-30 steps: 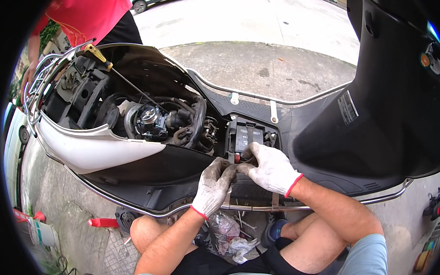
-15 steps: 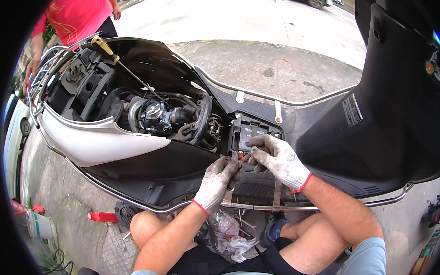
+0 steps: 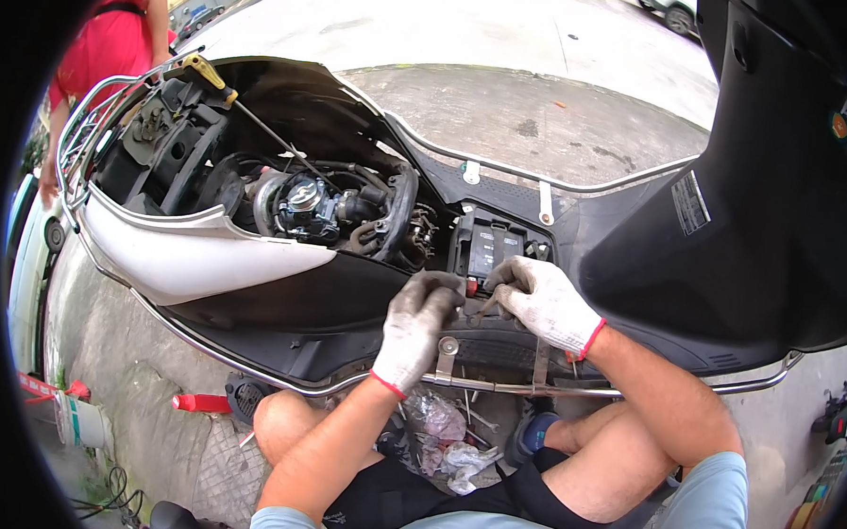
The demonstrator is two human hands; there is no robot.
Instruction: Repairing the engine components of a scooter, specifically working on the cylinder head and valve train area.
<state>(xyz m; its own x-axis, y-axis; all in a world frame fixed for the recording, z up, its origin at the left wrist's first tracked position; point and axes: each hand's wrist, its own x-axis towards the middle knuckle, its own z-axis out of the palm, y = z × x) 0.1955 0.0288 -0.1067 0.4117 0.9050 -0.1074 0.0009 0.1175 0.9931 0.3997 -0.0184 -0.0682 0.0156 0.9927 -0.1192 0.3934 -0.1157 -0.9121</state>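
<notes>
My left hand [image 3: 419,326], in a soiled white glove, has curled fingers at the near left corner of the black battery [image 3: 492,247], by its red terminal piece [image 3: 472,286]; what they hold, if anything, is hidden. My right hand [image 3: 540,303], also gloved, pinches a small dull metal tool [image 3: 485,308], perhaps a wrench, just right of that corner. The battery sits in the floorboard compartment of a scooter [image 3: 187,268] with its seat area open. The engine and carburetor [image 3: 305,198] are exposed, with a yellow-handled screwdriver [image 3: 211,76] lying across above them.
A person in red [image 3: 107,47] stands at the scooter's rear. The front shield [image 3: 748,184] rises at the right. Below lie crumpled rags [image 3: 457,465], loose tools, a red object [image 3: 200,402] and a white bucket [image 3: 86,415]. Vehicles are on the road beyond.
My hands have drawn slightly apart, the left one shifting up from the small tool, which stays in my right. The view has shifted, the person in red has turned and a car has moved rightward.
</notes>
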